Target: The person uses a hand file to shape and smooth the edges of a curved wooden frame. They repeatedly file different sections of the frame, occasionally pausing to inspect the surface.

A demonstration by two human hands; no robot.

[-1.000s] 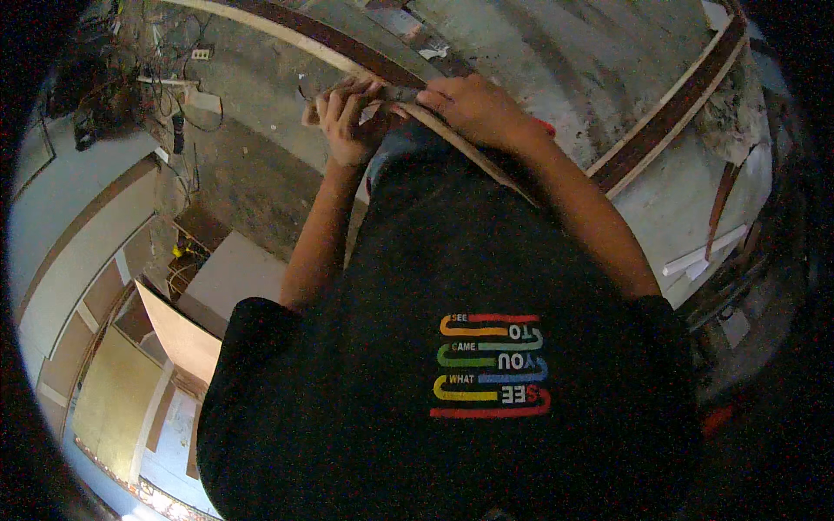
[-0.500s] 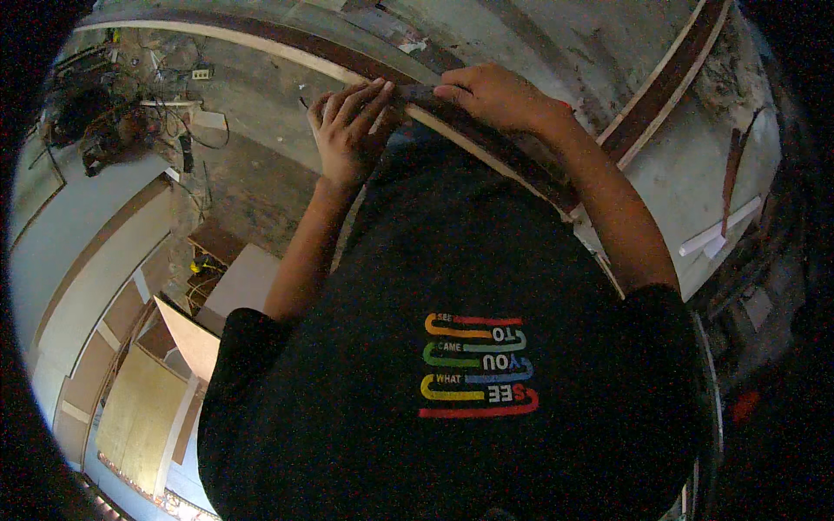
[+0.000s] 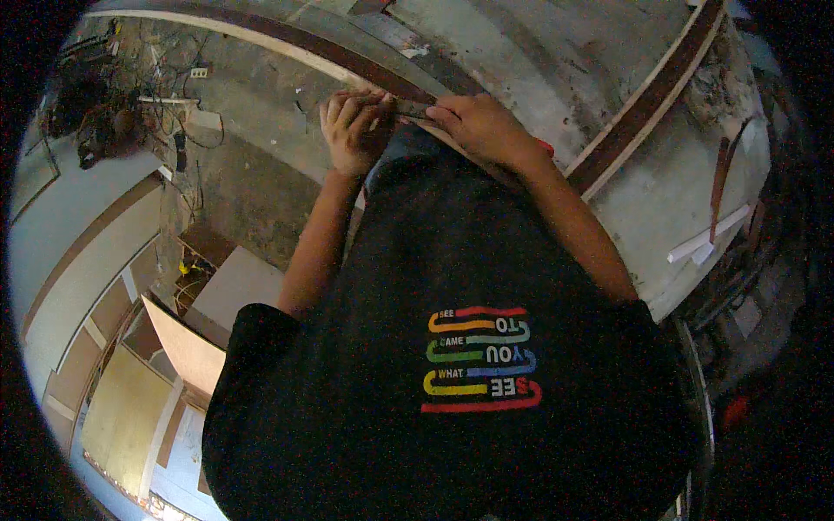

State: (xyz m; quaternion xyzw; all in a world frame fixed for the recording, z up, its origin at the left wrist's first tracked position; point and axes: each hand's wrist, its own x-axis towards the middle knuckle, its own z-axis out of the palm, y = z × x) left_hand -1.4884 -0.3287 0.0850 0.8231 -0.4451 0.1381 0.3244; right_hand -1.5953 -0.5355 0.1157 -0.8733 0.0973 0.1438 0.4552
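Note:
A long board (image 3: 295, 36), dark brown on top with a pale edge, runs from the far left toward my hands. A dark, flat, narrow tool (image 3: 412, 110) lies across it between my hands; its exact kind cannot be made out. My right hand (image 3: 486, 130) is closed round the tool's right end, thumb and forefinger pinching it. My left hand (image 3: 352, 130) is bent over the board's pale edge, fingers curled with their tips at the tool's left end. The palm side of both hands is hidden.
Another brown board with pale edges (image 3: 643, 113) slants across the right on a grey surface. White offcuts (image 3: 708, 234) and a thin brown strip (image 3: 719, 187) lie farther right. Cables and a socket box (image 3: 199, 73) are on the floor at left, near wooden panels (image 3: 187, 347).
Both hands and the tool have shifted slightly down in the picture, toward my body. My left fingers are more curled than before. The view has moved a little.

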